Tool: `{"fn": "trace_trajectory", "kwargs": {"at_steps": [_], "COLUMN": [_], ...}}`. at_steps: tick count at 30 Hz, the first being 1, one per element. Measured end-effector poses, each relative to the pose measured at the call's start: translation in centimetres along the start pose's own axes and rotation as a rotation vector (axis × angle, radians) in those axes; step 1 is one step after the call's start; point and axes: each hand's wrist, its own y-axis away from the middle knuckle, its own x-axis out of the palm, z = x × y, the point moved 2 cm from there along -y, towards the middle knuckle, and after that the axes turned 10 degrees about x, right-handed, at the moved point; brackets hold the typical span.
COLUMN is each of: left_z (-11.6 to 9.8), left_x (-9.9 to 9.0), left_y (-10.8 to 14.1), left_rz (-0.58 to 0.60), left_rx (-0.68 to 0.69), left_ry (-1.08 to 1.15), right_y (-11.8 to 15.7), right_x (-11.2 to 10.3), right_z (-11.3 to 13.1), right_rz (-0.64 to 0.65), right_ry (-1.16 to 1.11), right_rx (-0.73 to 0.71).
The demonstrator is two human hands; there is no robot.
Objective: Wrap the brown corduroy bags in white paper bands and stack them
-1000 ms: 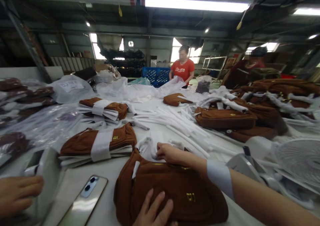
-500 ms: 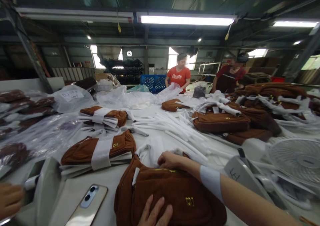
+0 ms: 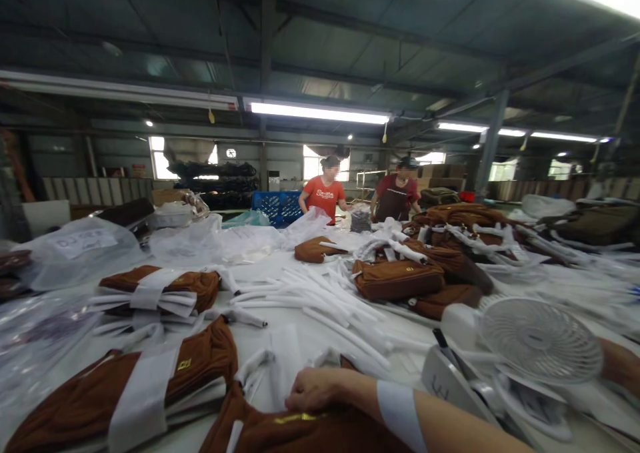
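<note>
My right hand (image 3: 314, 387) reaches in from the right, a pale band (image 3: 399, 413) round its forearm. Its fingers are curled at the top edge of a brown shoulder bag (image 3: 280, 434), beside the bag's gold zipper (image 3: 302, 417). What the fingertips hold is hidden. The bag's lower part is cut off by the bottom of the picture. My left hand is out of view. To the left lies another brown bag (image 3: 65, 396) with a white paper band (image 3: 143, 393) around it. White wrapped straps (image 3: 257, 366) rest just beyond my right hand.
White wrapped strips (image 3: 300, 293) spread over the table. A white fan (image 3: 540, 339) and a grey holder with a pen (image 3: 447, 379) stand at right; another person's arm (image 3: 620, 366) shows behind the fan. Brown bags (image 3: 400, 279) are piled farther back. Two people (image 3: 325, 196) stand across the table.
The view has tilted up and swung right, so my left hand, earlier spread on the bag's front, and the phone have left the picture. My right hand stays at the bag's top edge.
</note>
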Motion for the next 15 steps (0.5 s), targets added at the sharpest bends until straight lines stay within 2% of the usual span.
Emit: {"fn": "trace_trajectory", "kwargs": {"at_steps": [6, 12, 15], "left_z": [0.9, 4.3, 4.2], "left_x": [0.7, 3.6, 3.7], "left_y": [0.1, -3.0, -3.6], "left_rz": [-0.029, -0.070, -0.060], "left_rx": [0.045, 0.142, 0.166], "left_ry": [0.035, 0.041, 0.039], "right_y": [-0.3, -2.0, -2.4], "right_x": [0.7, 1.1, 1.4], "right_z": [-0.2, -1.5, -1.8], "right_rz": [-0.003, 0.014, -0.016], "right_ry": [-0.056, -0.215, -0.271], "right_rx": [0.033, 0.097, 0.090]}}
